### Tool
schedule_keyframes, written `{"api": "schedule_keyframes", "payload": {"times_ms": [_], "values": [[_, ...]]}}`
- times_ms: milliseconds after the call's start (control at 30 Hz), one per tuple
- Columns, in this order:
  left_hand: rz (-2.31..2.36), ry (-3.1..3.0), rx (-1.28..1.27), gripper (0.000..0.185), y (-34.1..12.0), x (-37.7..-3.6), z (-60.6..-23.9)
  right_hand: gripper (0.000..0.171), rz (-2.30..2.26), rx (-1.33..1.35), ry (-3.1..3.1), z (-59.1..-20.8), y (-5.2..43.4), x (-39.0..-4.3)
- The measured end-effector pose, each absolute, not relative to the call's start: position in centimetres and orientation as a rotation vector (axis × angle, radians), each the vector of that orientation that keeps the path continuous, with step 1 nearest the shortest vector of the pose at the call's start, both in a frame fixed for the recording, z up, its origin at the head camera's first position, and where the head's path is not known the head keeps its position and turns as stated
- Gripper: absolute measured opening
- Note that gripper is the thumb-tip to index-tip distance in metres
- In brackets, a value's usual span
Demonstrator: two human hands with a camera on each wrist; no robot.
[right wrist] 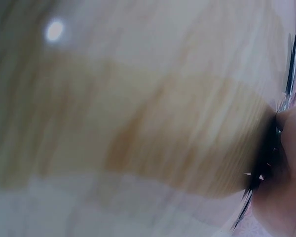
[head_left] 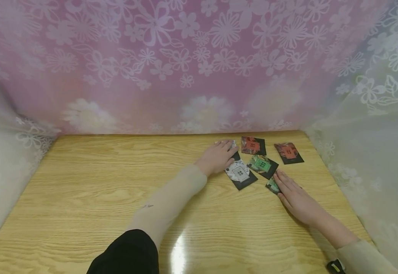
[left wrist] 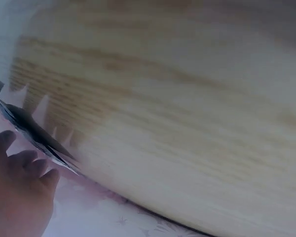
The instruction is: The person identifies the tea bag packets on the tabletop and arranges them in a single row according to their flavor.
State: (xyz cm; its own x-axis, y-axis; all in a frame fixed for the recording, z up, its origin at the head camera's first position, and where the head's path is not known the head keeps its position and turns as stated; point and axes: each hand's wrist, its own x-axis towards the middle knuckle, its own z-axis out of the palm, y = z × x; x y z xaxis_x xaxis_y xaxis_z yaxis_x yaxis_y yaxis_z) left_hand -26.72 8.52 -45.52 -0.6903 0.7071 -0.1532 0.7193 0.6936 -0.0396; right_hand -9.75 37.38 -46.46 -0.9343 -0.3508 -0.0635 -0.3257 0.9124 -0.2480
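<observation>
Several small black packets with house pictures lie on the right of the wooden table (head_left: 99, 190). My left hand (head_left: 219, 156) lies over a white-patterned packet (head_left: 232, 145), fingers laid on it. In the left wrist view the fingers (left wrist: 19, 165) rest against that packet's dark serrated edge (left wrist: 37, 133). My right hand (head_left: 293, 194) lies flat with straight fingers on a green packet (head_left: 272, 185), most of it hidden. The right wrist view is blurred and shows the hand (right wrist: 288, 168) on a dark packet edge (right wrist: 267, 158). Between the hands lie a white packet (head_left: 240, 174) and a green one (head_left: 262, 165).
Two red packets (head_left: 253, 145) (head_left: 288, 153) lie near the table's far edge. A pink flowered curtain (head_left: 185, 57) hangs behind the table, with white lace curtains at both sides. The table's left half holds only my left sleeve (head_left: 164, 205).
</observation>
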Motion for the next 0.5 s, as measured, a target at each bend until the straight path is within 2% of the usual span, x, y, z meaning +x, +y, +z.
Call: {"api": "schedule_keyframes", "payload": {"times_ms": [500], "values": [[-0.181,2.705,1.168,0.059,7.4,-27.2,-45.8,0.063,-0.346,-0.546,2.990,-46.8,37.5,-9.8]]}}
